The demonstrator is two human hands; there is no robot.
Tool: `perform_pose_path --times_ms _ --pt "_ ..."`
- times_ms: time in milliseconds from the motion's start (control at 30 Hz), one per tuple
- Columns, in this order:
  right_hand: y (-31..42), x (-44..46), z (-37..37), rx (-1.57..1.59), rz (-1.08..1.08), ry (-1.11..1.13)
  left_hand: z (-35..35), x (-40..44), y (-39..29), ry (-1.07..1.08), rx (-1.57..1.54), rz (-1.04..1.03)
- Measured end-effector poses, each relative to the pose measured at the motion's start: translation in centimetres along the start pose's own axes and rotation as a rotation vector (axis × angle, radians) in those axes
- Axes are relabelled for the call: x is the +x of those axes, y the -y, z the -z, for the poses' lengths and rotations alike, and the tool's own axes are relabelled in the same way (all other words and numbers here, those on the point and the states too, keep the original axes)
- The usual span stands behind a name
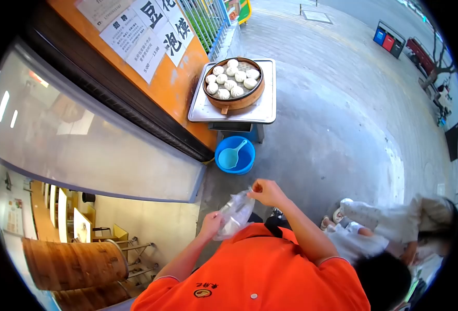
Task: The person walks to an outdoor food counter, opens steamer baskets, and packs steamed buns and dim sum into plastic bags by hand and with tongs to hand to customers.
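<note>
A clear plastic bag (pixel 235 213) hangs slantwise between my two hands, close in front of my orange shirt. My left hand (pixel 211 225) grips its lower left side with closed fingers. At its upper right edge, my right hand (pixel 266 192) pinches the plastic between thumb and fingers. Whether anything lies inside the bag I cannot tell. Ahead of me, a round bamboo steamer (pixel 243 102) holds several white steamed buns (pixel 230 84). It sits on a metal tray (pixel 266 111) on a stand, well away from both hands.
Below the tray stands a blue bucket (pixel 245 165) with a light-blue dipper (pixel 229 157) in it. A glass panel (pixel 94 129) and an orange wall with paper notices run along the left. Stacked bamboo steamers (pixel 73 263) are at lower left. People in pale clothes (pixel 374 223) are at right.
</note>
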State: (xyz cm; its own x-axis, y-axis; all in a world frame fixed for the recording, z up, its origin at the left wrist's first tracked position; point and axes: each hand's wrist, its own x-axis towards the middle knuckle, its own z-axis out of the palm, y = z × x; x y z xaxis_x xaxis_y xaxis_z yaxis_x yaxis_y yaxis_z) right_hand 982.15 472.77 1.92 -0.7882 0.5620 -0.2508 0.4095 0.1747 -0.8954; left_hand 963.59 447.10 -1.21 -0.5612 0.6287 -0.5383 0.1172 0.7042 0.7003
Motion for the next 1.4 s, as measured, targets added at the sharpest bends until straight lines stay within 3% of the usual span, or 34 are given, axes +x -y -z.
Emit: perform_pose_path --times_ms 33,233,467,633,700,867,933,1100,1167,1200,1233,1300,1400 --pt "0.2 1.6 1.1 0.034 0.045 -0.054 -0.8 1.1 -0.3 0.048 -0.198 0.131" --pt "8.7 10.4 11.1 0.003 0.176 -0.092 -2.8 7.8 -7.8 0.085 -0.594 0.277" --pt "14.9 23.9 16.4 -0.129 0.329 0.045 -4.2 21.8 -13.0 0.04 -0.668 0.211" --pt "17.6 31.9 19.1 -0.107 0.294 0.154 -2.9 29.8 -19.4 0.085 -0.534 0.207" --pt "18.0 34.9 20.2 -0.12 0.448 0.136 -2.6 31.9 -21.5 0.024 -0.447 0.104" --pt "12.8 43.4 23.4 -0.106 0.35 0.171 -1.6 34.3 -26.2 -0.116 -0.461 0.155" --pt "11.7 46.2 25.1 -0.103 0.29 0.169 -2.3 34.8 -28.0 -0.271 -0.523 0.276" --pt "9.9 52.9 27.9 -0.083 0.388 0.489 -8.3 34.7 -30.0 -0.504 -0.772 0.365" --pt "7.2 55.3 28.7 -0.285 0.583 0.656 -10.5 33.9 -32.9 -0.584 -0.821 0.478" --pt "6.6 55.9 29.4 -0.255 0.553 0.693 -12.2 33.5 -33.3 -0.602 -0.824 0.493" --pt "6.0 56.3 30.4 -0.249 0.556 0.712 -14.2 33.2 -33.6 -0.658 -0.927 0.492" --pt "5.4 57.3 32.4 -0.078 0.36 0.578 -16.9 33.2 -35.1 -0.73 -1.035 0.49" --pt "2.2 59.8 34.7 -0.187 0.385 0.596 -21.3 32.4 -37.6 -0.807 -1.164 0.502"
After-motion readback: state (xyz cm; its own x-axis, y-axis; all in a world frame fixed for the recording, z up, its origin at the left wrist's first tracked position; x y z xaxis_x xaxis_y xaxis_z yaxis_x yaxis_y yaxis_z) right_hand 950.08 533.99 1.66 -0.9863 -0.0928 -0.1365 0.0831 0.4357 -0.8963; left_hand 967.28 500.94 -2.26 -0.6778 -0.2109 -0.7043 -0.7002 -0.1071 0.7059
